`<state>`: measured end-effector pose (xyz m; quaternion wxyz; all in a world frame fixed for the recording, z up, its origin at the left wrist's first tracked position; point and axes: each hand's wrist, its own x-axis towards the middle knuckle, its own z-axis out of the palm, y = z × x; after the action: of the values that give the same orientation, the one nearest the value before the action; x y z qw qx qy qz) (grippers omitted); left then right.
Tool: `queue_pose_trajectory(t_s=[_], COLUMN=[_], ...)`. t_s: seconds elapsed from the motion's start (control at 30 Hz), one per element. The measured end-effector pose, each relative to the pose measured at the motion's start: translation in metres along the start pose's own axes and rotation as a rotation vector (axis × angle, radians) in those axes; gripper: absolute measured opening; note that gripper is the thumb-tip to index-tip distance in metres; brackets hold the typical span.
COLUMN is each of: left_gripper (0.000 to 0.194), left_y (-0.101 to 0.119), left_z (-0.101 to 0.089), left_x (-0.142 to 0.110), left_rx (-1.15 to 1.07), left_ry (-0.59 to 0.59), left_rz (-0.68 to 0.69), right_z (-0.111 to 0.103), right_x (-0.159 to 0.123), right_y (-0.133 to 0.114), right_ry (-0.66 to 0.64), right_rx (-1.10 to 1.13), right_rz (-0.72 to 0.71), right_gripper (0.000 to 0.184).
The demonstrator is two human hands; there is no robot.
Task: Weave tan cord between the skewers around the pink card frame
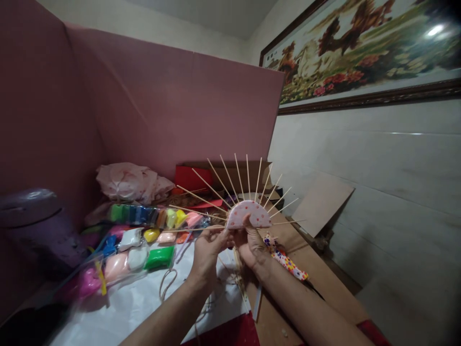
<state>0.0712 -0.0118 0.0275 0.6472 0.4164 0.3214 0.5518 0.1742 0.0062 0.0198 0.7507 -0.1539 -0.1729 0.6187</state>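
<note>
Held up over the table is a half-round piece [254, 215] covered in pale pink with red dots. Thin wooden sticks [239, 175] fan out from its curved edge. My right hand [252, 247] grips it from below, thumb pressed on its front face. At its lower left corner my left hand [209, 252] pinches, fingers closed near the lowest stick on that side; whether it grips the stick or the piece's edge is partly hidden. Below the hands hangs or lies some thin twine [237, 276], and I cannot tell what it is fixed to.
Several bags of coloured clay [159, 258] lie on the left of the white sheet [133, 307]. A purple bin [45, 230] stands farther left. A flower-patterned item [288, 264] rests on the brown board [317, 283] at right. Crumpled dotted cloth [131, 182] sits at the back.
</note>
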Motion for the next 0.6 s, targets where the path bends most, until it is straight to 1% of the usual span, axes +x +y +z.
queue_pose_trajectory(t_s=[0.07, 0.13, 0.27, 0.37, 0.47, 0.6], left_gripper=[0.026, 0.024, 0.024, 0.023, 0.022, 0.022], left_y=[0.0005, 0.0009, 0.0015, 0.0026, 0.0044, 0.0053], left_z=[-0.0024, -0.0035, -0.0031, -0.0033, -0.0041, -0.0050], left_x=[0.0006, 0.0005, 0.0009, 0.0021, 0.0023, 0.0017], left_rx=[0.011, 0.018, -0.019, -0.009, 0.056, 0.111], left_ry=[-0.023, -0.017, 0.000, 0.010, 0.032, 0.007], left_rz=[0.023, 0.032, 0.023, 0.024, 0.024, 0.024], right_z=[0.0007, 0.0000, -0.0016, -0.0011, -0.0007, -0.0019], right_x=[-0.0005, -0.0005, -0.0015, -0.0034, -0.0042, -0.0035], right_y=[0.0003, 0.0003, 0.0000, -0.0002, -0.0003, -0.0002], right_ry=[0.009, -0.010, -0.051, -0.025, 0.025, 0.068], right_rx=[0.039, 0.046, -0.001, -0.033, -0.068, -0.068], right_rz=[0.009, 0.016, 0.055, 0.092, 0.124, 0.148], right_gripper=[0.025, 0.023, 0.021, 0.019, 0.021, 0.023])
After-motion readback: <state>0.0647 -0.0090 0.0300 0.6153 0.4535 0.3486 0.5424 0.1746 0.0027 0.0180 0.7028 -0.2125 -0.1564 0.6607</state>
